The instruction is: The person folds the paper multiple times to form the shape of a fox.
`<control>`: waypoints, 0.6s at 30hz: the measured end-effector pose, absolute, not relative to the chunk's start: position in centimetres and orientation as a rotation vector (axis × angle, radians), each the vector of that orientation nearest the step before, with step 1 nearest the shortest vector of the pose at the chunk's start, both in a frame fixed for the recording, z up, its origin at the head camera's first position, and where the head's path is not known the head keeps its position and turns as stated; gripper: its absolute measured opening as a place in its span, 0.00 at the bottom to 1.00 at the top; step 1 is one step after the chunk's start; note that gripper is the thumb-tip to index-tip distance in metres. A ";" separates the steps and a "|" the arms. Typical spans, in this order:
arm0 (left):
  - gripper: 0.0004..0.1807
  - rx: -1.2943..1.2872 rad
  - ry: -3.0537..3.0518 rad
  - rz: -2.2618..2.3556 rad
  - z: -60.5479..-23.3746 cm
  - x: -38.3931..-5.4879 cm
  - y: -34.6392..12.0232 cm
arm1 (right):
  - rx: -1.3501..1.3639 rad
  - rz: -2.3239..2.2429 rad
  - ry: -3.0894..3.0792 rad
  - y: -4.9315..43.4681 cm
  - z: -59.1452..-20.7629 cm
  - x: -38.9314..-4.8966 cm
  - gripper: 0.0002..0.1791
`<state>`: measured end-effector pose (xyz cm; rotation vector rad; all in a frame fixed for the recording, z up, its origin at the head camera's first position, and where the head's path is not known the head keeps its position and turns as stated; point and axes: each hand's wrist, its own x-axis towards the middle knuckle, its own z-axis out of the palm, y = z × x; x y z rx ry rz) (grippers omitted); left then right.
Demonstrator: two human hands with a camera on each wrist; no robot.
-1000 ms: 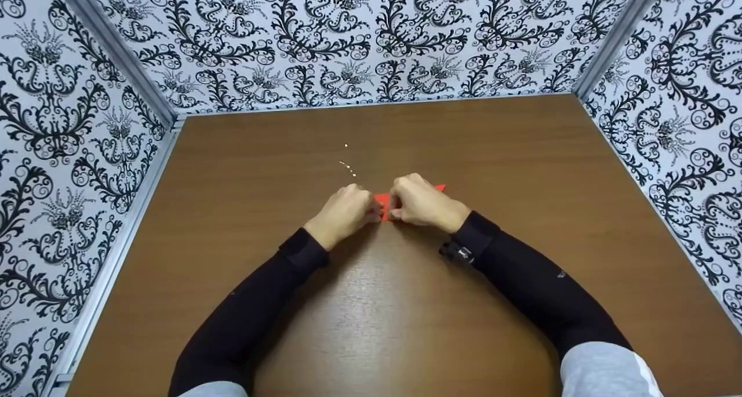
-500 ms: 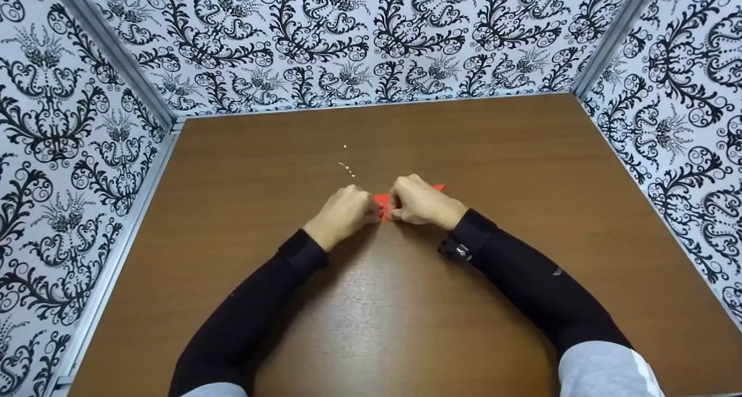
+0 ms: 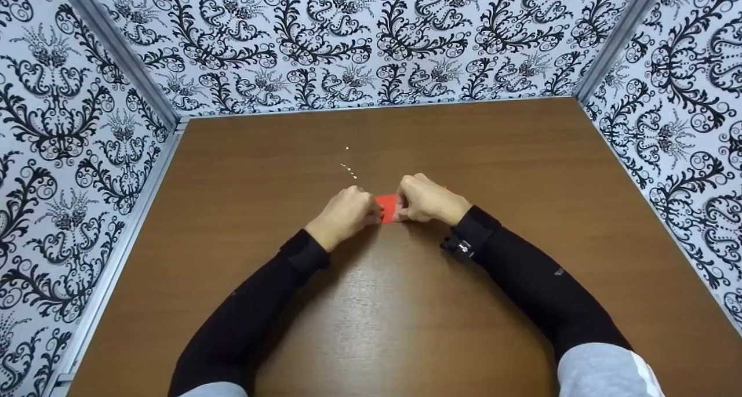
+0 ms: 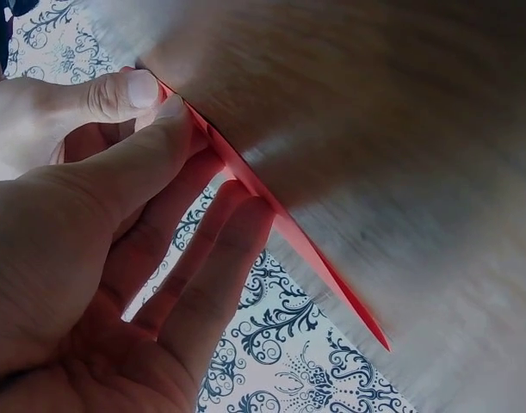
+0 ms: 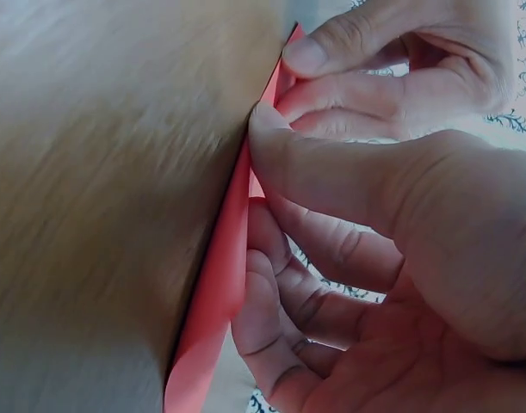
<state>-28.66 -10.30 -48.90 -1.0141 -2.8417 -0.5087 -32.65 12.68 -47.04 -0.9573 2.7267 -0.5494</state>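
A sheet of red paper [image 3: 388, 208] lies on the table between my hands, and a fold shows along its near edge in the right wrist view. My left hand [image 3: 346, 207] pinches that edge near its left end, thumb on top and fingers tucked underneath. Just to the right, my right hand [image 3: 428, 200] pinches the same edge, its thumb [image 5: 275, 146] pressing on the fold. In the left wrist view the paper [image 4: 318, 258] reaches past the left fingers as a thin strip. The hands cover much of the sheet in the head view.
Several small white specks [image 3: 349, 168] dot the brown table [image 3: 359, 316] beyond the left hand. Patterned black-and-white panels [image 3: 348, 43] with grey metal corner posts [image 3: 617, 37] enclose the table at the back and both sides.
My right hand has slid slightly to the right along the paper's near edge, baring more red between the hands and covering more of the right corner. The left hand stays in place.
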 end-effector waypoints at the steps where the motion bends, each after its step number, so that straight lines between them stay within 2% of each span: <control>1: 0.10 -1.013 -2.843 -0.511 -48.9 -28.7 -10.3 | -0.949 -0.547 2.727 12.9 -47.0 -32.6 0.11; 14: 0.08 -1.019 -2.851 -0.532 -48.8 -28.7 -10.2 | -0.896 -0.532 2.743 15.1 -46.9 -32.7 0.13; 18: 0.02 -1.015 -2.832 -0.565 -48.7 -28.5 -10.2 | -0.882 -0.539 2.730 15.7 -46.9 -32.7 0.12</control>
